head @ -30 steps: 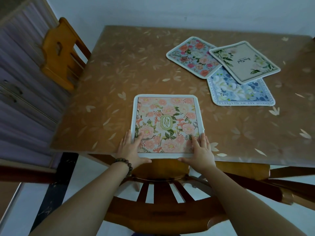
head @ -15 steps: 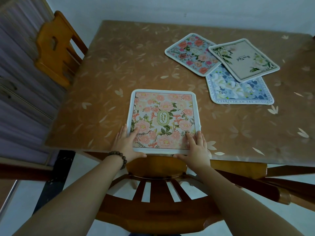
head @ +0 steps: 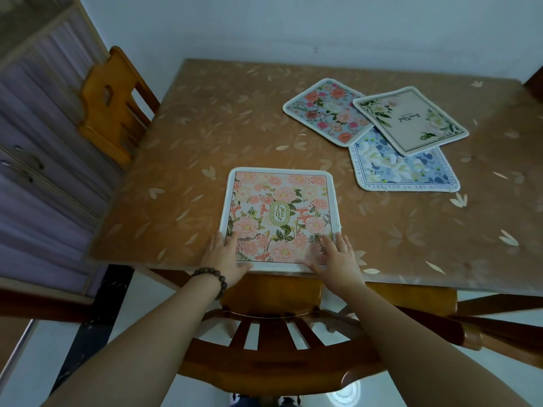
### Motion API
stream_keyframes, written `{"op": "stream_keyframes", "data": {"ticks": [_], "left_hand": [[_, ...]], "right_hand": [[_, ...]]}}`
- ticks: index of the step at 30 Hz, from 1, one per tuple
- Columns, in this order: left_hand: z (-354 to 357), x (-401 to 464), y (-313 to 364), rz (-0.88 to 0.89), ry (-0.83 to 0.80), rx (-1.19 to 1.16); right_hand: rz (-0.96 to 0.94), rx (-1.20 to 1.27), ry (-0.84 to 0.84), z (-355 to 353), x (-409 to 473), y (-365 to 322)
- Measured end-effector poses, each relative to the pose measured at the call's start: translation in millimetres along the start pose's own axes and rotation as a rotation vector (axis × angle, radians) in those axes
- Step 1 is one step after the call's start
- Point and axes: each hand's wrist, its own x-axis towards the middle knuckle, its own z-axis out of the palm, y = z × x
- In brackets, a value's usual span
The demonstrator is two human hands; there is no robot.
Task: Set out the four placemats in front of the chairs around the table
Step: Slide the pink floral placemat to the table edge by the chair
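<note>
A pink floral placemat (head: pixel 280 214) lies flat at the table's near edge, in front of the wooden chair (head: pixel 273 342) below me. My left hand (head: pixel 226 259) rests with straight fingers on its near left corner. My right hand (head: pixel 338 259) lies flat, slightly blurred, on its near right corner. Three more placemats overlap at the far right: a blue-and-pink floral placemat (head: pixel 323 111), a cream placemat (head: pixel 411 123) on top, and a blue-and-white placemat (head: pixel 411 174) under it.
The table (head: pixel 182 160) has a brown leaf-patterned cover. A second wooden chair (head: pixel 114 104) stands at its left side, with a cabinet (head: pixel 38 148) behind it. A white wall runs along the table's far edge. Another chair's arm (head: pixel 499 327) shows at the right.
The pink placemat has stayed at the near edge. My right hand has shifted slightly and is blurred. The view has tilted so the table sits lower in the frame.
</note>
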Motion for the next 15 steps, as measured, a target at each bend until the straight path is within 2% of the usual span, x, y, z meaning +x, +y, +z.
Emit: {"op": "stream_keyframes", "data": {"ticks": [10, 15], "left_hand": [[-52.1, -37.7, 25.1, 0.074, 0.328, 0.051], [-67.2, -60.4, 14.2, 0.012, 0.389, 0.091]], "right_hand": [[-0.220, -0.142, 0.165, -63.0, -26.9, -37.4], [-0.270, -0.114, 0.136, -64.5, -24.1, -65.1]]}}
